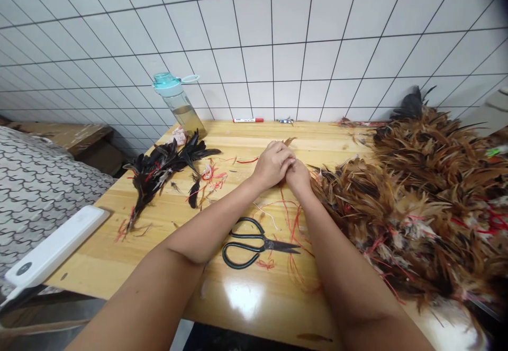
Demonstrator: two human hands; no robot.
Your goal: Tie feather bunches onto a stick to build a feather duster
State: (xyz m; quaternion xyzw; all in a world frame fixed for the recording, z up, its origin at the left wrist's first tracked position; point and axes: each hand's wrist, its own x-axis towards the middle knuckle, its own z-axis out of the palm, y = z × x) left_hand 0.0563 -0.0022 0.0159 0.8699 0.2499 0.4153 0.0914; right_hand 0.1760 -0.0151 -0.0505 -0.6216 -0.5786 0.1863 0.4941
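Note:
My left hand [273, 164] and my right hand [298, 177] meet above the middle of the wooden table [159, 258], fingers closed and touching. A small brown feather [290, 141] pokes out beyond my left fingers. What my right fingers pinch is hidden. Red string [292, 216] trails on the wood below my hands. Between my forearms lie black-handled scissors [264, 245], blades pointing right and slightly apart. A heap of brown feather bundles [405, 203], some tied with red string, spreads beside my right forearm.
Black feathers [153, 173] lie at the left, near a water bottle [188, 115] with a turquoise lid. A red-capped marker [248, 120] rests by the tiled wall [254, 60]. At the left edge is a white power strip [57, 250]. Patterned cloth [47, 181] lies beyond it.

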